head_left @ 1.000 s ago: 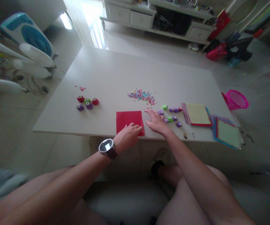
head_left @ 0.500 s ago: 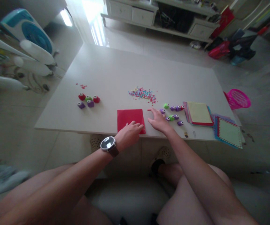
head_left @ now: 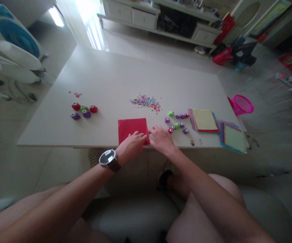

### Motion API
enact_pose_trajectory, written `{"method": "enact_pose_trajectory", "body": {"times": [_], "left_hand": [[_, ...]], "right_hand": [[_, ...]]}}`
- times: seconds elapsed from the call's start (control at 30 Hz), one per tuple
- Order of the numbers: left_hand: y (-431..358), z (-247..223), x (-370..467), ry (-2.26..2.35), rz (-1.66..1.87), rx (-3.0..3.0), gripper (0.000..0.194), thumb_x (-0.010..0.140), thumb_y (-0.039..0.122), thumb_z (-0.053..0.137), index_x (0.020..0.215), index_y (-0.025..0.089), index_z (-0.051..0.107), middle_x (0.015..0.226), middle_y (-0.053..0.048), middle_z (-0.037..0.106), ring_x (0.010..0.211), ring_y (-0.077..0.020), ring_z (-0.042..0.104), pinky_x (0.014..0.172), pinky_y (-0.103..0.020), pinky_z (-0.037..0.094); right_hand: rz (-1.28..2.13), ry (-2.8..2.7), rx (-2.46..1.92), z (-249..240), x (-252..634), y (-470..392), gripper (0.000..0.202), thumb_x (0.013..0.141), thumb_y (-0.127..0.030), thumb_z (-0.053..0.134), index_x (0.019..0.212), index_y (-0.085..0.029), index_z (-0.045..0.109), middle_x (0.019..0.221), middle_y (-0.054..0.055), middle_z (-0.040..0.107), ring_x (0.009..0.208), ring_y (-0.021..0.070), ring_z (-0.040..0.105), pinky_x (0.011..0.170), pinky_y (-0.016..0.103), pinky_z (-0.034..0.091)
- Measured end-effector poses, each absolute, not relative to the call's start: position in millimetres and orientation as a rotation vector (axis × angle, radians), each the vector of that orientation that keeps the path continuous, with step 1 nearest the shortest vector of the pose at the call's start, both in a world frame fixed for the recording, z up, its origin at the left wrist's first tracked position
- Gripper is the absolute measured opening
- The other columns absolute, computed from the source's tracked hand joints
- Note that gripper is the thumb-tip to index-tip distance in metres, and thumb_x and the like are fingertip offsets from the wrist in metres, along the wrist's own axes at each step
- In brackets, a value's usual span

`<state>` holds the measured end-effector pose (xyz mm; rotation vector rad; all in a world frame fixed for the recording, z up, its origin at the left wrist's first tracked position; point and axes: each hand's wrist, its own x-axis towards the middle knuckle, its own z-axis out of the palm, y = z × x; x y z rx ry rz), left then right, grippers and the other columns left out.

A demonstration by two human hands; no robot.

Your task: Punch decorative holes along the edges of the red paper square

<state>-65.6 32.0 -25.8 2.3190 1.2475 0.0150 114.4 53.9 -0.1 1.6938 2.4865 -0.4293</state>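
Observation:
A square sheet of red paper (head_left: 132, 125) lies at the table's near edge. My left hand (head_left: 133, 143), with a watch (head_left: 108, 157) on its wrist, rests on its lower right part, fingers laid out flat. My right hand (head_left: 161, 137) is at the sheet's right edge, close to the left fingertips. Its fingers are bent, and thumb and forefinger look apart; nothing shows between them. Small light marks near the sheet's lower right corner are too small to make out. Several purple, green and red craft punches (head_left: 177, 126) stand just right of my right hand.
Colourful confetti (head_left: 147, 102) is heaped beyond the sheet. More craft punches (head_left: 86, 113) and red paper bits (head_left: 77, 95) are at the left. Stacked coloured paper (head_left: 205, 120) and patterned sheets (head_left: 234, 137) lie at the right, the latter overhanging the edge. A pink basket (head_left: 242, 104) stands beyond.
My right hand has moved left from beside the punches to the red sheet's edge, its fingers now more bent. My left hand stays on the sheet. The view has shifted slightly right.

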Motion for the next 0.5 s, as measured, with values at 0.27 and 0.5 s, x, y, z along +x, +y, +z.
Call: {"method": "enact_pose_trajectory", "body": {"times": [0.27, 0.5], "left_hand": [[34, -31, -63, 1.229, 0.043, 2.351, 0.030, 0.092, 0.009, 0.060, 0.121, 0.017, 0.065, 0.124, -0.013, 0.071, 0.122, -0.0293, 0.063, 0.108, -0.046, 0.053], [36, -25, -58, 1.258, 0.019, 2.359, 0.028, 0.092, 0.007, 0.057, 0.116, 0.018, 0.066, 0.117, -0.012, 0.072, 0.116, -0.0293, 0.064, 0.097, -0.041, 0.055]], "right_hand": [[-0.389, 2.400, 1.692, 0, 128, 42, 0.024, 0.101, -0.026, 0.058, 0.118, -0.019, 0.075, 0.120, 0.014, 0.073, 0.113, 0.0293, 0.067, 0.096, 0.040, 0.053], [-0.440, 2.397, 1.784, -2, 138, 50, 0.022, 0.101, -0.027, 0.059, 0.114, -0.020, 0.075, 0.120, 0.014, 0.073, 0.118, 0.0288, 0.065, 0.101, 0.038, 0.052]]}}
